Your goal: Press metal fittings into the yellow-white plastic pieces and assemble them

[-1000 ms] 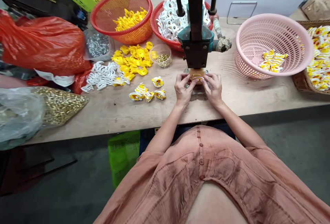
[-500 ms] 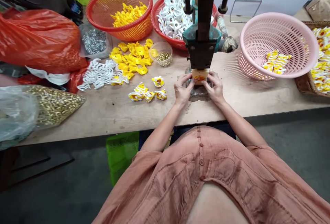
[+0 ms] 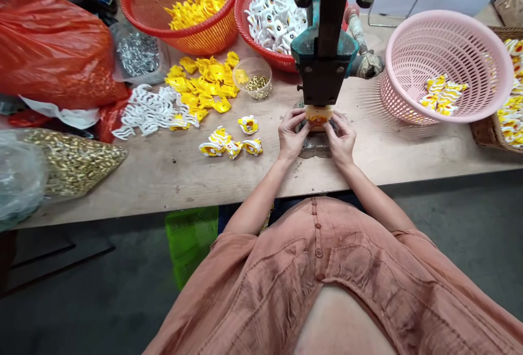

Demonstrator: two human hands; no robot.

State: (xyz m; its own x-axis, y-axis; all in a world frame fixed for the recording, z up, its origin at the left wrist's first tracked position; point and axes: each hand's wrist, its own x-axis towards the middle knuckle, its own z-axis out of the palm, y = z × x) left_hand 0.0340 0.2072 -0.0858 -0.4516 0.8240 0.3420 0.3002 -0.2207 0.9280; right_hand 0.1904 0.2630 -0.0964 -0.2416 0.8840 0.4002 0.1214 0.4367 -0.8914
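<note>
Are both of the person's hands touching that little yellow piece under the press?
Touching. The head view shows the left hand and the right hand pinching the yellow piece from either side, fingertips on it, right below the press head.

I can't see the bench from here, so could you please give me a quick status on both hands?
Left hand and right hand both pinch the small yellow piece under the press head. Nothing between hands and piece.
</note>
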